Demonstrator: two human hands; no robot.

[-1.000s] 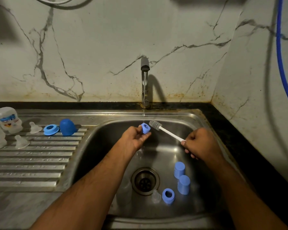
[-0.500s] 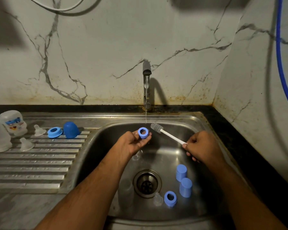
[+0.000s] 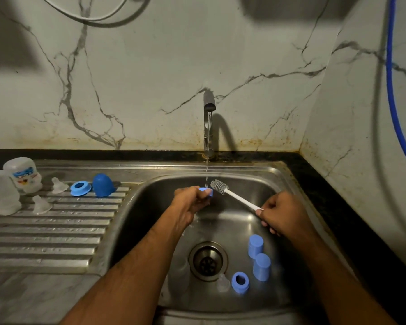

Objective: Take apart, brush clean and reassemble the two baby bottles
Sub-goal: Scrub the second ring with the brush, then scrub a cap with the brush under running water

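Water runs in a thin stream from the tap at the back edge of the sink, and both hands work under it. The left hand has its fingers curled round a small blue ring, holding it right in the stream. The right hand grips the white handle of the brush, whose bristle head sits just beside the ring, touching it or very nearly.

Ring handling, as a judgement: light, stiff plastic, wet and so likely slippery; a pinch across the outer rim should leave the hole free for the bristles.

On the sink floor, near the drain, lie two pale blue caps, another blue ring and a clear teat; soft and see-through, that teat would be easy to miss or squash.

On the ribbed draining board at the sink's left stand two clear bottles, upside down, with two more teats, a blue ring and a dark blue cap near its back edge.

Cleaning looks partly done; reassembly has not begun.
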